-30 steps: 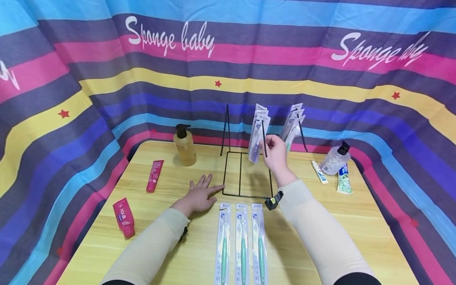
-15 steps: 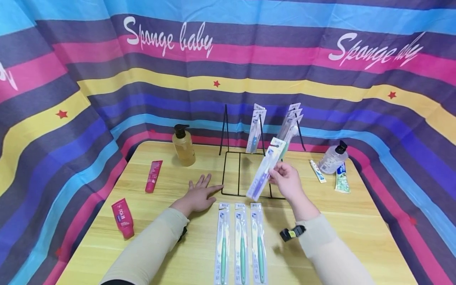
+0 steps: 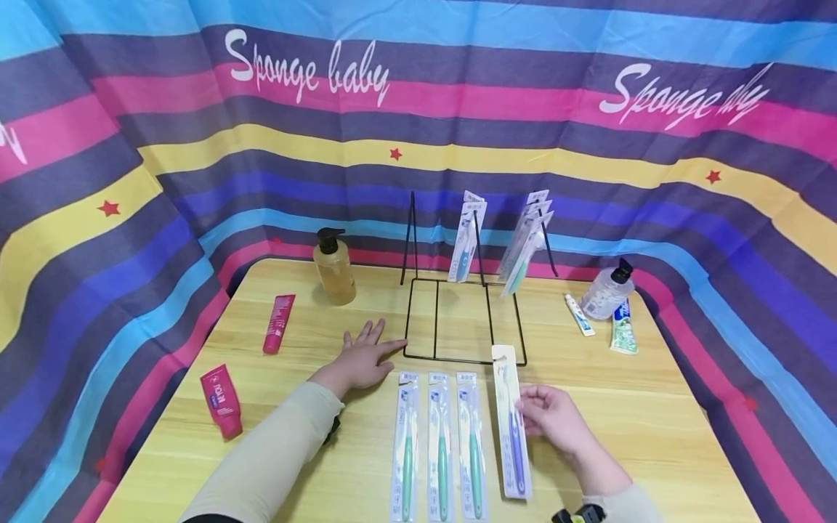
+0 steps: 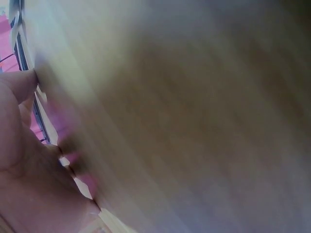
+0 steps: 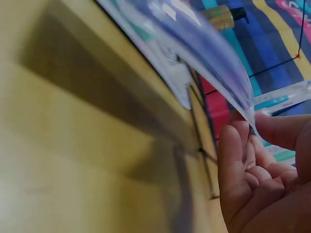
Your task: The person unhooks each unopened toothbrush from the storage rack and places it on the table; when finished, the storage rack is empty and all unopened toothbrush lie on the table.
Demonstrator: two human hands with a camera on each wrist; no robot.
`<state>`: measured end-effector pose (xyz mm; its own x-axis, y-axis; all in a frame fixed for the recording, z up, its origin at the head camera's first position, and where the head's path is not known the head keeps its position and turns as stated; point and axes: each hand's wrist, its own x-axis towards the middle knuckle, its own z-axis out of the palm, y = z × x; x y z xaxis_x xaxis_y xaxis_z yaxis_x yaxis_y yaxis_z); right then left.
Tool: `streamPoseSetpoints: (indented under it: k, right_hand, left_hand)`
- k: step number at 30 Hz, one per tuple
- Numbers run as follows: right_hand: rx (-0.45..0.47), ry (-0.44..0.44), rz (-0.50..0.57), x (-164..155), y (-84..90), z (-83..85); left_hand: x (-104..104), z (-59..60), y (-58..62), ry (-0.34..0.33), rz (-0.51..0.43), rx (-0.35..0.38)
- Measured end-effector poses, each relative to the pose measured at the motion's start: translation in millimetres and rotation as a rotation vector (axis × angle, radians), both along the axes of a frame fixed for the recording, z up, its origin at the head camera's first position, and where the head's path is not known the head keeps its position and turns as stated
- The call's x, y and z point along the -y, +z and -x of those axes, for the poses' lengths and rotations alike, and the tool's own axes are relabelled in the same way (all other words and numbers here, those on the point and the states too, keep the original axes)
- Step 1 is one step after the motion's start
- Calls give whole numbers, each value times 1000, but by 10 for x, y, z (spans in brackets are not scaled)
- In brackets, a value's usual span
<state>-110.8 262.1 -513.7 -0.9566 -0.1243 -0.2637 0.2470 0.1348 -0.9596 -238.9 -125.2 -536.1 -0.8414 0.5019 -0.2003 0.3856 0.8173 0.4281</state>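
Observation:
A packaged toothbrush with a purple handle [image 3: 516, 443] is pinched along its right edge by my right hand [image 3: 556, 418]. In the right wrist view, thumb and fingers of the right hand [image 5: 262, 170] hold the edge of the clear pack [image 5: 204, 43] above the table. Left of it, three packaged green toothbrushes [image 3: 441, 450] lie side by side. My left hand [image 3: 362, 359] lies flat with fingers spread, a fingertip at the front left corner of the black wire rack [image 3: 437, 319]. The left wrist view shows mostly blurred wood beside the left hand [image 4: 24, 160].
Packaged blue toothbrushes [image 3: 466, 243] and green ones [image 3: 526, 247] hang on the rack's middle and right hooks. An amber pump bottle [image 3: 336, 272] and pink tubes [image 3: 280, 323] are at left. A clear pump bottle [image 3: 604, 294] and toothpaste tubes [image 3: 623, 330] stand or lie at right.
My right hand took the purple toothbrush pack off the rack's middle hook and carried it forward, down to the right of the green packs. The left hand stayed where it was.

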Motion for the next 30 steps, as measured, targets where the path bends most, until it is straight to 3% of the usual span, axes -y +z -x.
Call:
streamPoseSetpoints:
  k: [4,10,17,30]
  right_hand:
    - [47,17,-18,34,-153,-155]
    - [16,-15,-153,104,-258,-234]
    - [-7,-55,-289,162,-261,-246]
    - [-59,-35,-423,185,-241,-230]
  left_hand:
    - [12,-8,5,0,0,7]
    - [19,-3,-1,-3,9,12]
    - [7,2,5,-4,16,14]
    - [6,4,21,-5,16,22]
